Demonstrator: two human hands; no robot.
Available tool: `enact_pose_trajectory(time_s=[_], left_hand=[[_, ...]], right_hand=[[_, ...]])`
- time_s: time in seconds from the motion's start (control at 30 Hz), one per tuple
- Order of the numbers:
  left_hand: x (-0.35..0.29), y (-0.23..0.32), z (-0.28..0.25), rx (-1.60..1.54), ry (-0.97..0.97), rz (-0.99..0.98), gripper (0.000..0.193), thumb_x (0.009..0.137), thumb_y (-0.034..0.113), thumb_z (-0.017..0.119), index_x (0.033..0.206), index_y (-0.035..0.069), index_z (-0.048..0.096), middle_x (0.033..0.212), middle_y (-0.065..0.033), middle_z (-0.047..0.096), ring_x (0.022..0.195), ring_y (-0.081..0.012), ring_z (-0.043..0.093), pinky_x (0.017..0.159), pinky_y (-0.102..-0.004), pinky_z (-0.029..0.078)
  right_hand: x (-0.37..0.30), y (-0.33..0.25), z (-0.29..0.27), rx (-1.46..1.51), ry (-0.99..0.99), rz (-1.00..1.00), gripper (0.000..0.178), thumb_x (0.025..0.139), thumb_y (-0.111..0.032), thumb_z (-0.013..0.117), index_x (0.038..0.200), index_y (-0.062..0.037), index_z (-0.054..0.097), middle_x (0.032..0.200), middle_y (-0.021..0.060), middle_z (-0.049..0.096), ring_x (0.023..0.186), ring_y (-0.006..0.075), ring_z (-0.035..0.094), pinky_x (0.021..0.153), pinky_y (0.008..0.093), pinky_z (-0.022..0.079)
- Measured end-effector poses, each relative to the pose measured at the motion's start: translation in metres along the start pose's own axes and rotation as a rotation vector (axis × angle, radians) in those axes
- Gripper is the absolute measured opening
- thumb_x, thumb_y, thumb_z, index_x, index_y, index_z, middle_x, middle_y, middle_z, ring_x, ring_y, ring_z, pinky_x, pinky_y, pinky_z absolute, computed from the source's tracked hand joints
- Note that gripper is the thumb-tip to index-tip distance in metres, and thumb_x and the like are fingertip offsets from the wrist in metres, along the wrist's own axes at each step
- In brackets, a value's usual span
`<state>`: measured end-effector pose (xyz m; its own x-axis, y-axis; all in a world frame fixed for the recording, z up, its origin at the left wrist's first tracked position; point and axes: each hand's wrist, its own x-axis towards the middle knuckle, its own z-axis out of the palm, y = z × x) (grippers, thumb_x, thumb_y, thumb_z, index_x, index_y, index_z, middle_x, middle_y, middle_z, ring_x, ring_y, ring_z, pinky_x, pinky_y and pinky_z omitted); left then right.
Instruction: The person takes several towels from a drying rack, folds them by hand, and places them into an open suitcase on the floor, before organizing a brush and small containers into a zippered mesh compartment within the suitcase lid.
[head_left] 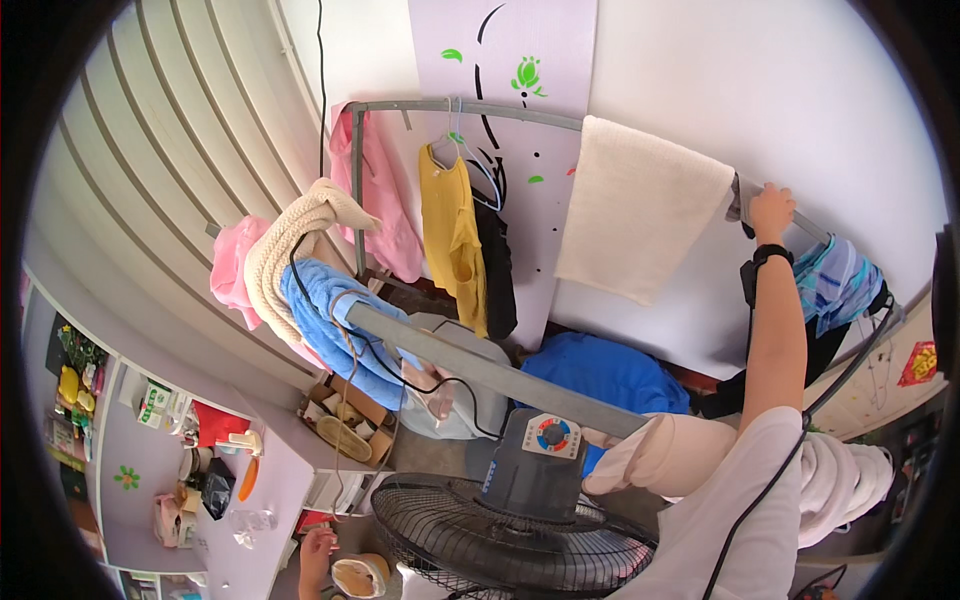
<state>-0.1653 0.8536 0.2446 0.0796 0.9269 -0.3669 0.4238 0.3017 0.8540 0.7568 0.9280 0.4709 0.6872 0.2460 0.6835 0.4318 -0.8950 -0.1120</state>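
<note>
My right hand (772, 213) reaches far out over the metal rack's back rail (810, 228). Its fingers are closed on a small grey cloth (745, 196) draped there; its exact kind is hard to make out. Left of it a cream towel (645, 210) hangs over the same rail, and to the right is a blue patterned garment (838, 285). Down at the lower left, my left hand (318, 546) is empty, its fingers loosely bent and apart, beside a bin (361, 577). A black fan (510, 530) stands close in front of me.
The rack's front bar (490, 372) crosses before me, with a blue towel (345, 325) and a cream knit (300, 240) at its left. A yellow top (452, 240) hangs behind. A black cord (755, 500) runs across my right side. An open cardboard box (345, 425) sits by the desk (245, 520).
</note>
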Motion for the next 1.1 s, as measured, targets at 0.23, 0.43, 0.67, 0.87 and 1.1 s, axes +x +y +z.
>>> enact_pose_trajectory(time_s=[0.23, 0.43, 0.67, 0.87, 1.1], left_hand=[[-0.001, 0.012, 0.003, -0.028, 0.027, -0.041, 0.017, 0.085, 0.009, 0.049, 0.1, 0.0, 0.053, 0.088, -0.0074, 0.059, 0.074, -0.0141, 0.059, 0.063, -0.0252, 0.049], [-0.002, -0.009, -0.007, 0.002, 0.041, -0.06, 0.018, 0.086, 0.008, 0.048, 0.102, 0.002, 0.053, 0.086, -0.0074, 0.061, 0.067, -0.0142, 0.06, 0.058, -0.022, 0.045], [0.024, -0.006, 0.002, -0.123, 0.002, 0.059, 0.018, 0.085, 0.008, 0.048, 0.102, 0.003, 0.054, 0.087, -0.0071, 0.061, 0.072, -0.0146, 0.06, 0.061, -0.0235, 0.046], [0.049, 0.01, 0.01, -0.158, -0.078, 0.077, 0.017, 0.086, 0.006, 0.047, 0.1, -0.002, 0.053, 0.09, -0.0098, 0.06, 0.075, -0.015, 0.059, 0.069, -0.0261, 0.049], [0.094, 0.023, 0.0, -0.079, -0.143, 0.286, 0.018, 0.086, 0.007, 0.048, 0.102, 0.0, 0.053, 0.092, -0.0083, 0.06, 0.077, -0.0151, 0.06, 0.067, -0.0248, 0.045]], right_hand=[[0.018, -0.023, 0.078, 0.183, -0.578, -0.087, 0.034, 0.08, -0.024, 0.047, 0.104, -0.0012, 0.055, 0.112, 0.02, 0.054, 0.102, 0.0362, 0.052, 0.08, 0.0433, 0.044], [-0.025, -0.084, 0.054, 1.055, -0.75, 0.187, 0.046, 0.078, -0.023, 0.06, 0.114, 0.0016, 0.048, 0.108, 0.0121, 0.058, 0.095, 0.0213, 0.057, 0.08, 0.0346, 0.046], [-0.053, -0.128, -0.039, 1.388, -1.493, 0.113, 0.047, 0.082, -0.019, 0.061, 0.122, -0.0024, 0.042, 0.115, 0.0066, 0.054, 0.101, 0.0181, 0.053, 0.086, 0.0306, 0.045], [-0.041, -0.146, -0.125, 0.828, -1.031, -0.222, 0.052, 0.084, -0.039, 0.054, 0.115, 0.0021, 0.048, 0.117, 0.0124, 0.052, 0.105, 0.0231, 0.051, 0.087, 0.0334, 0.042], [-0.02, -0.143, -0.244, 1.032, 0.271, -0.752, 0.04, 0.084, -0.02, 0.054, 0.117, 0.001, 0.048, 0.115, 0.0182, 0.052, 0.105, 0.0303, 0.05, 0.092, 0.0354, 0.037]])
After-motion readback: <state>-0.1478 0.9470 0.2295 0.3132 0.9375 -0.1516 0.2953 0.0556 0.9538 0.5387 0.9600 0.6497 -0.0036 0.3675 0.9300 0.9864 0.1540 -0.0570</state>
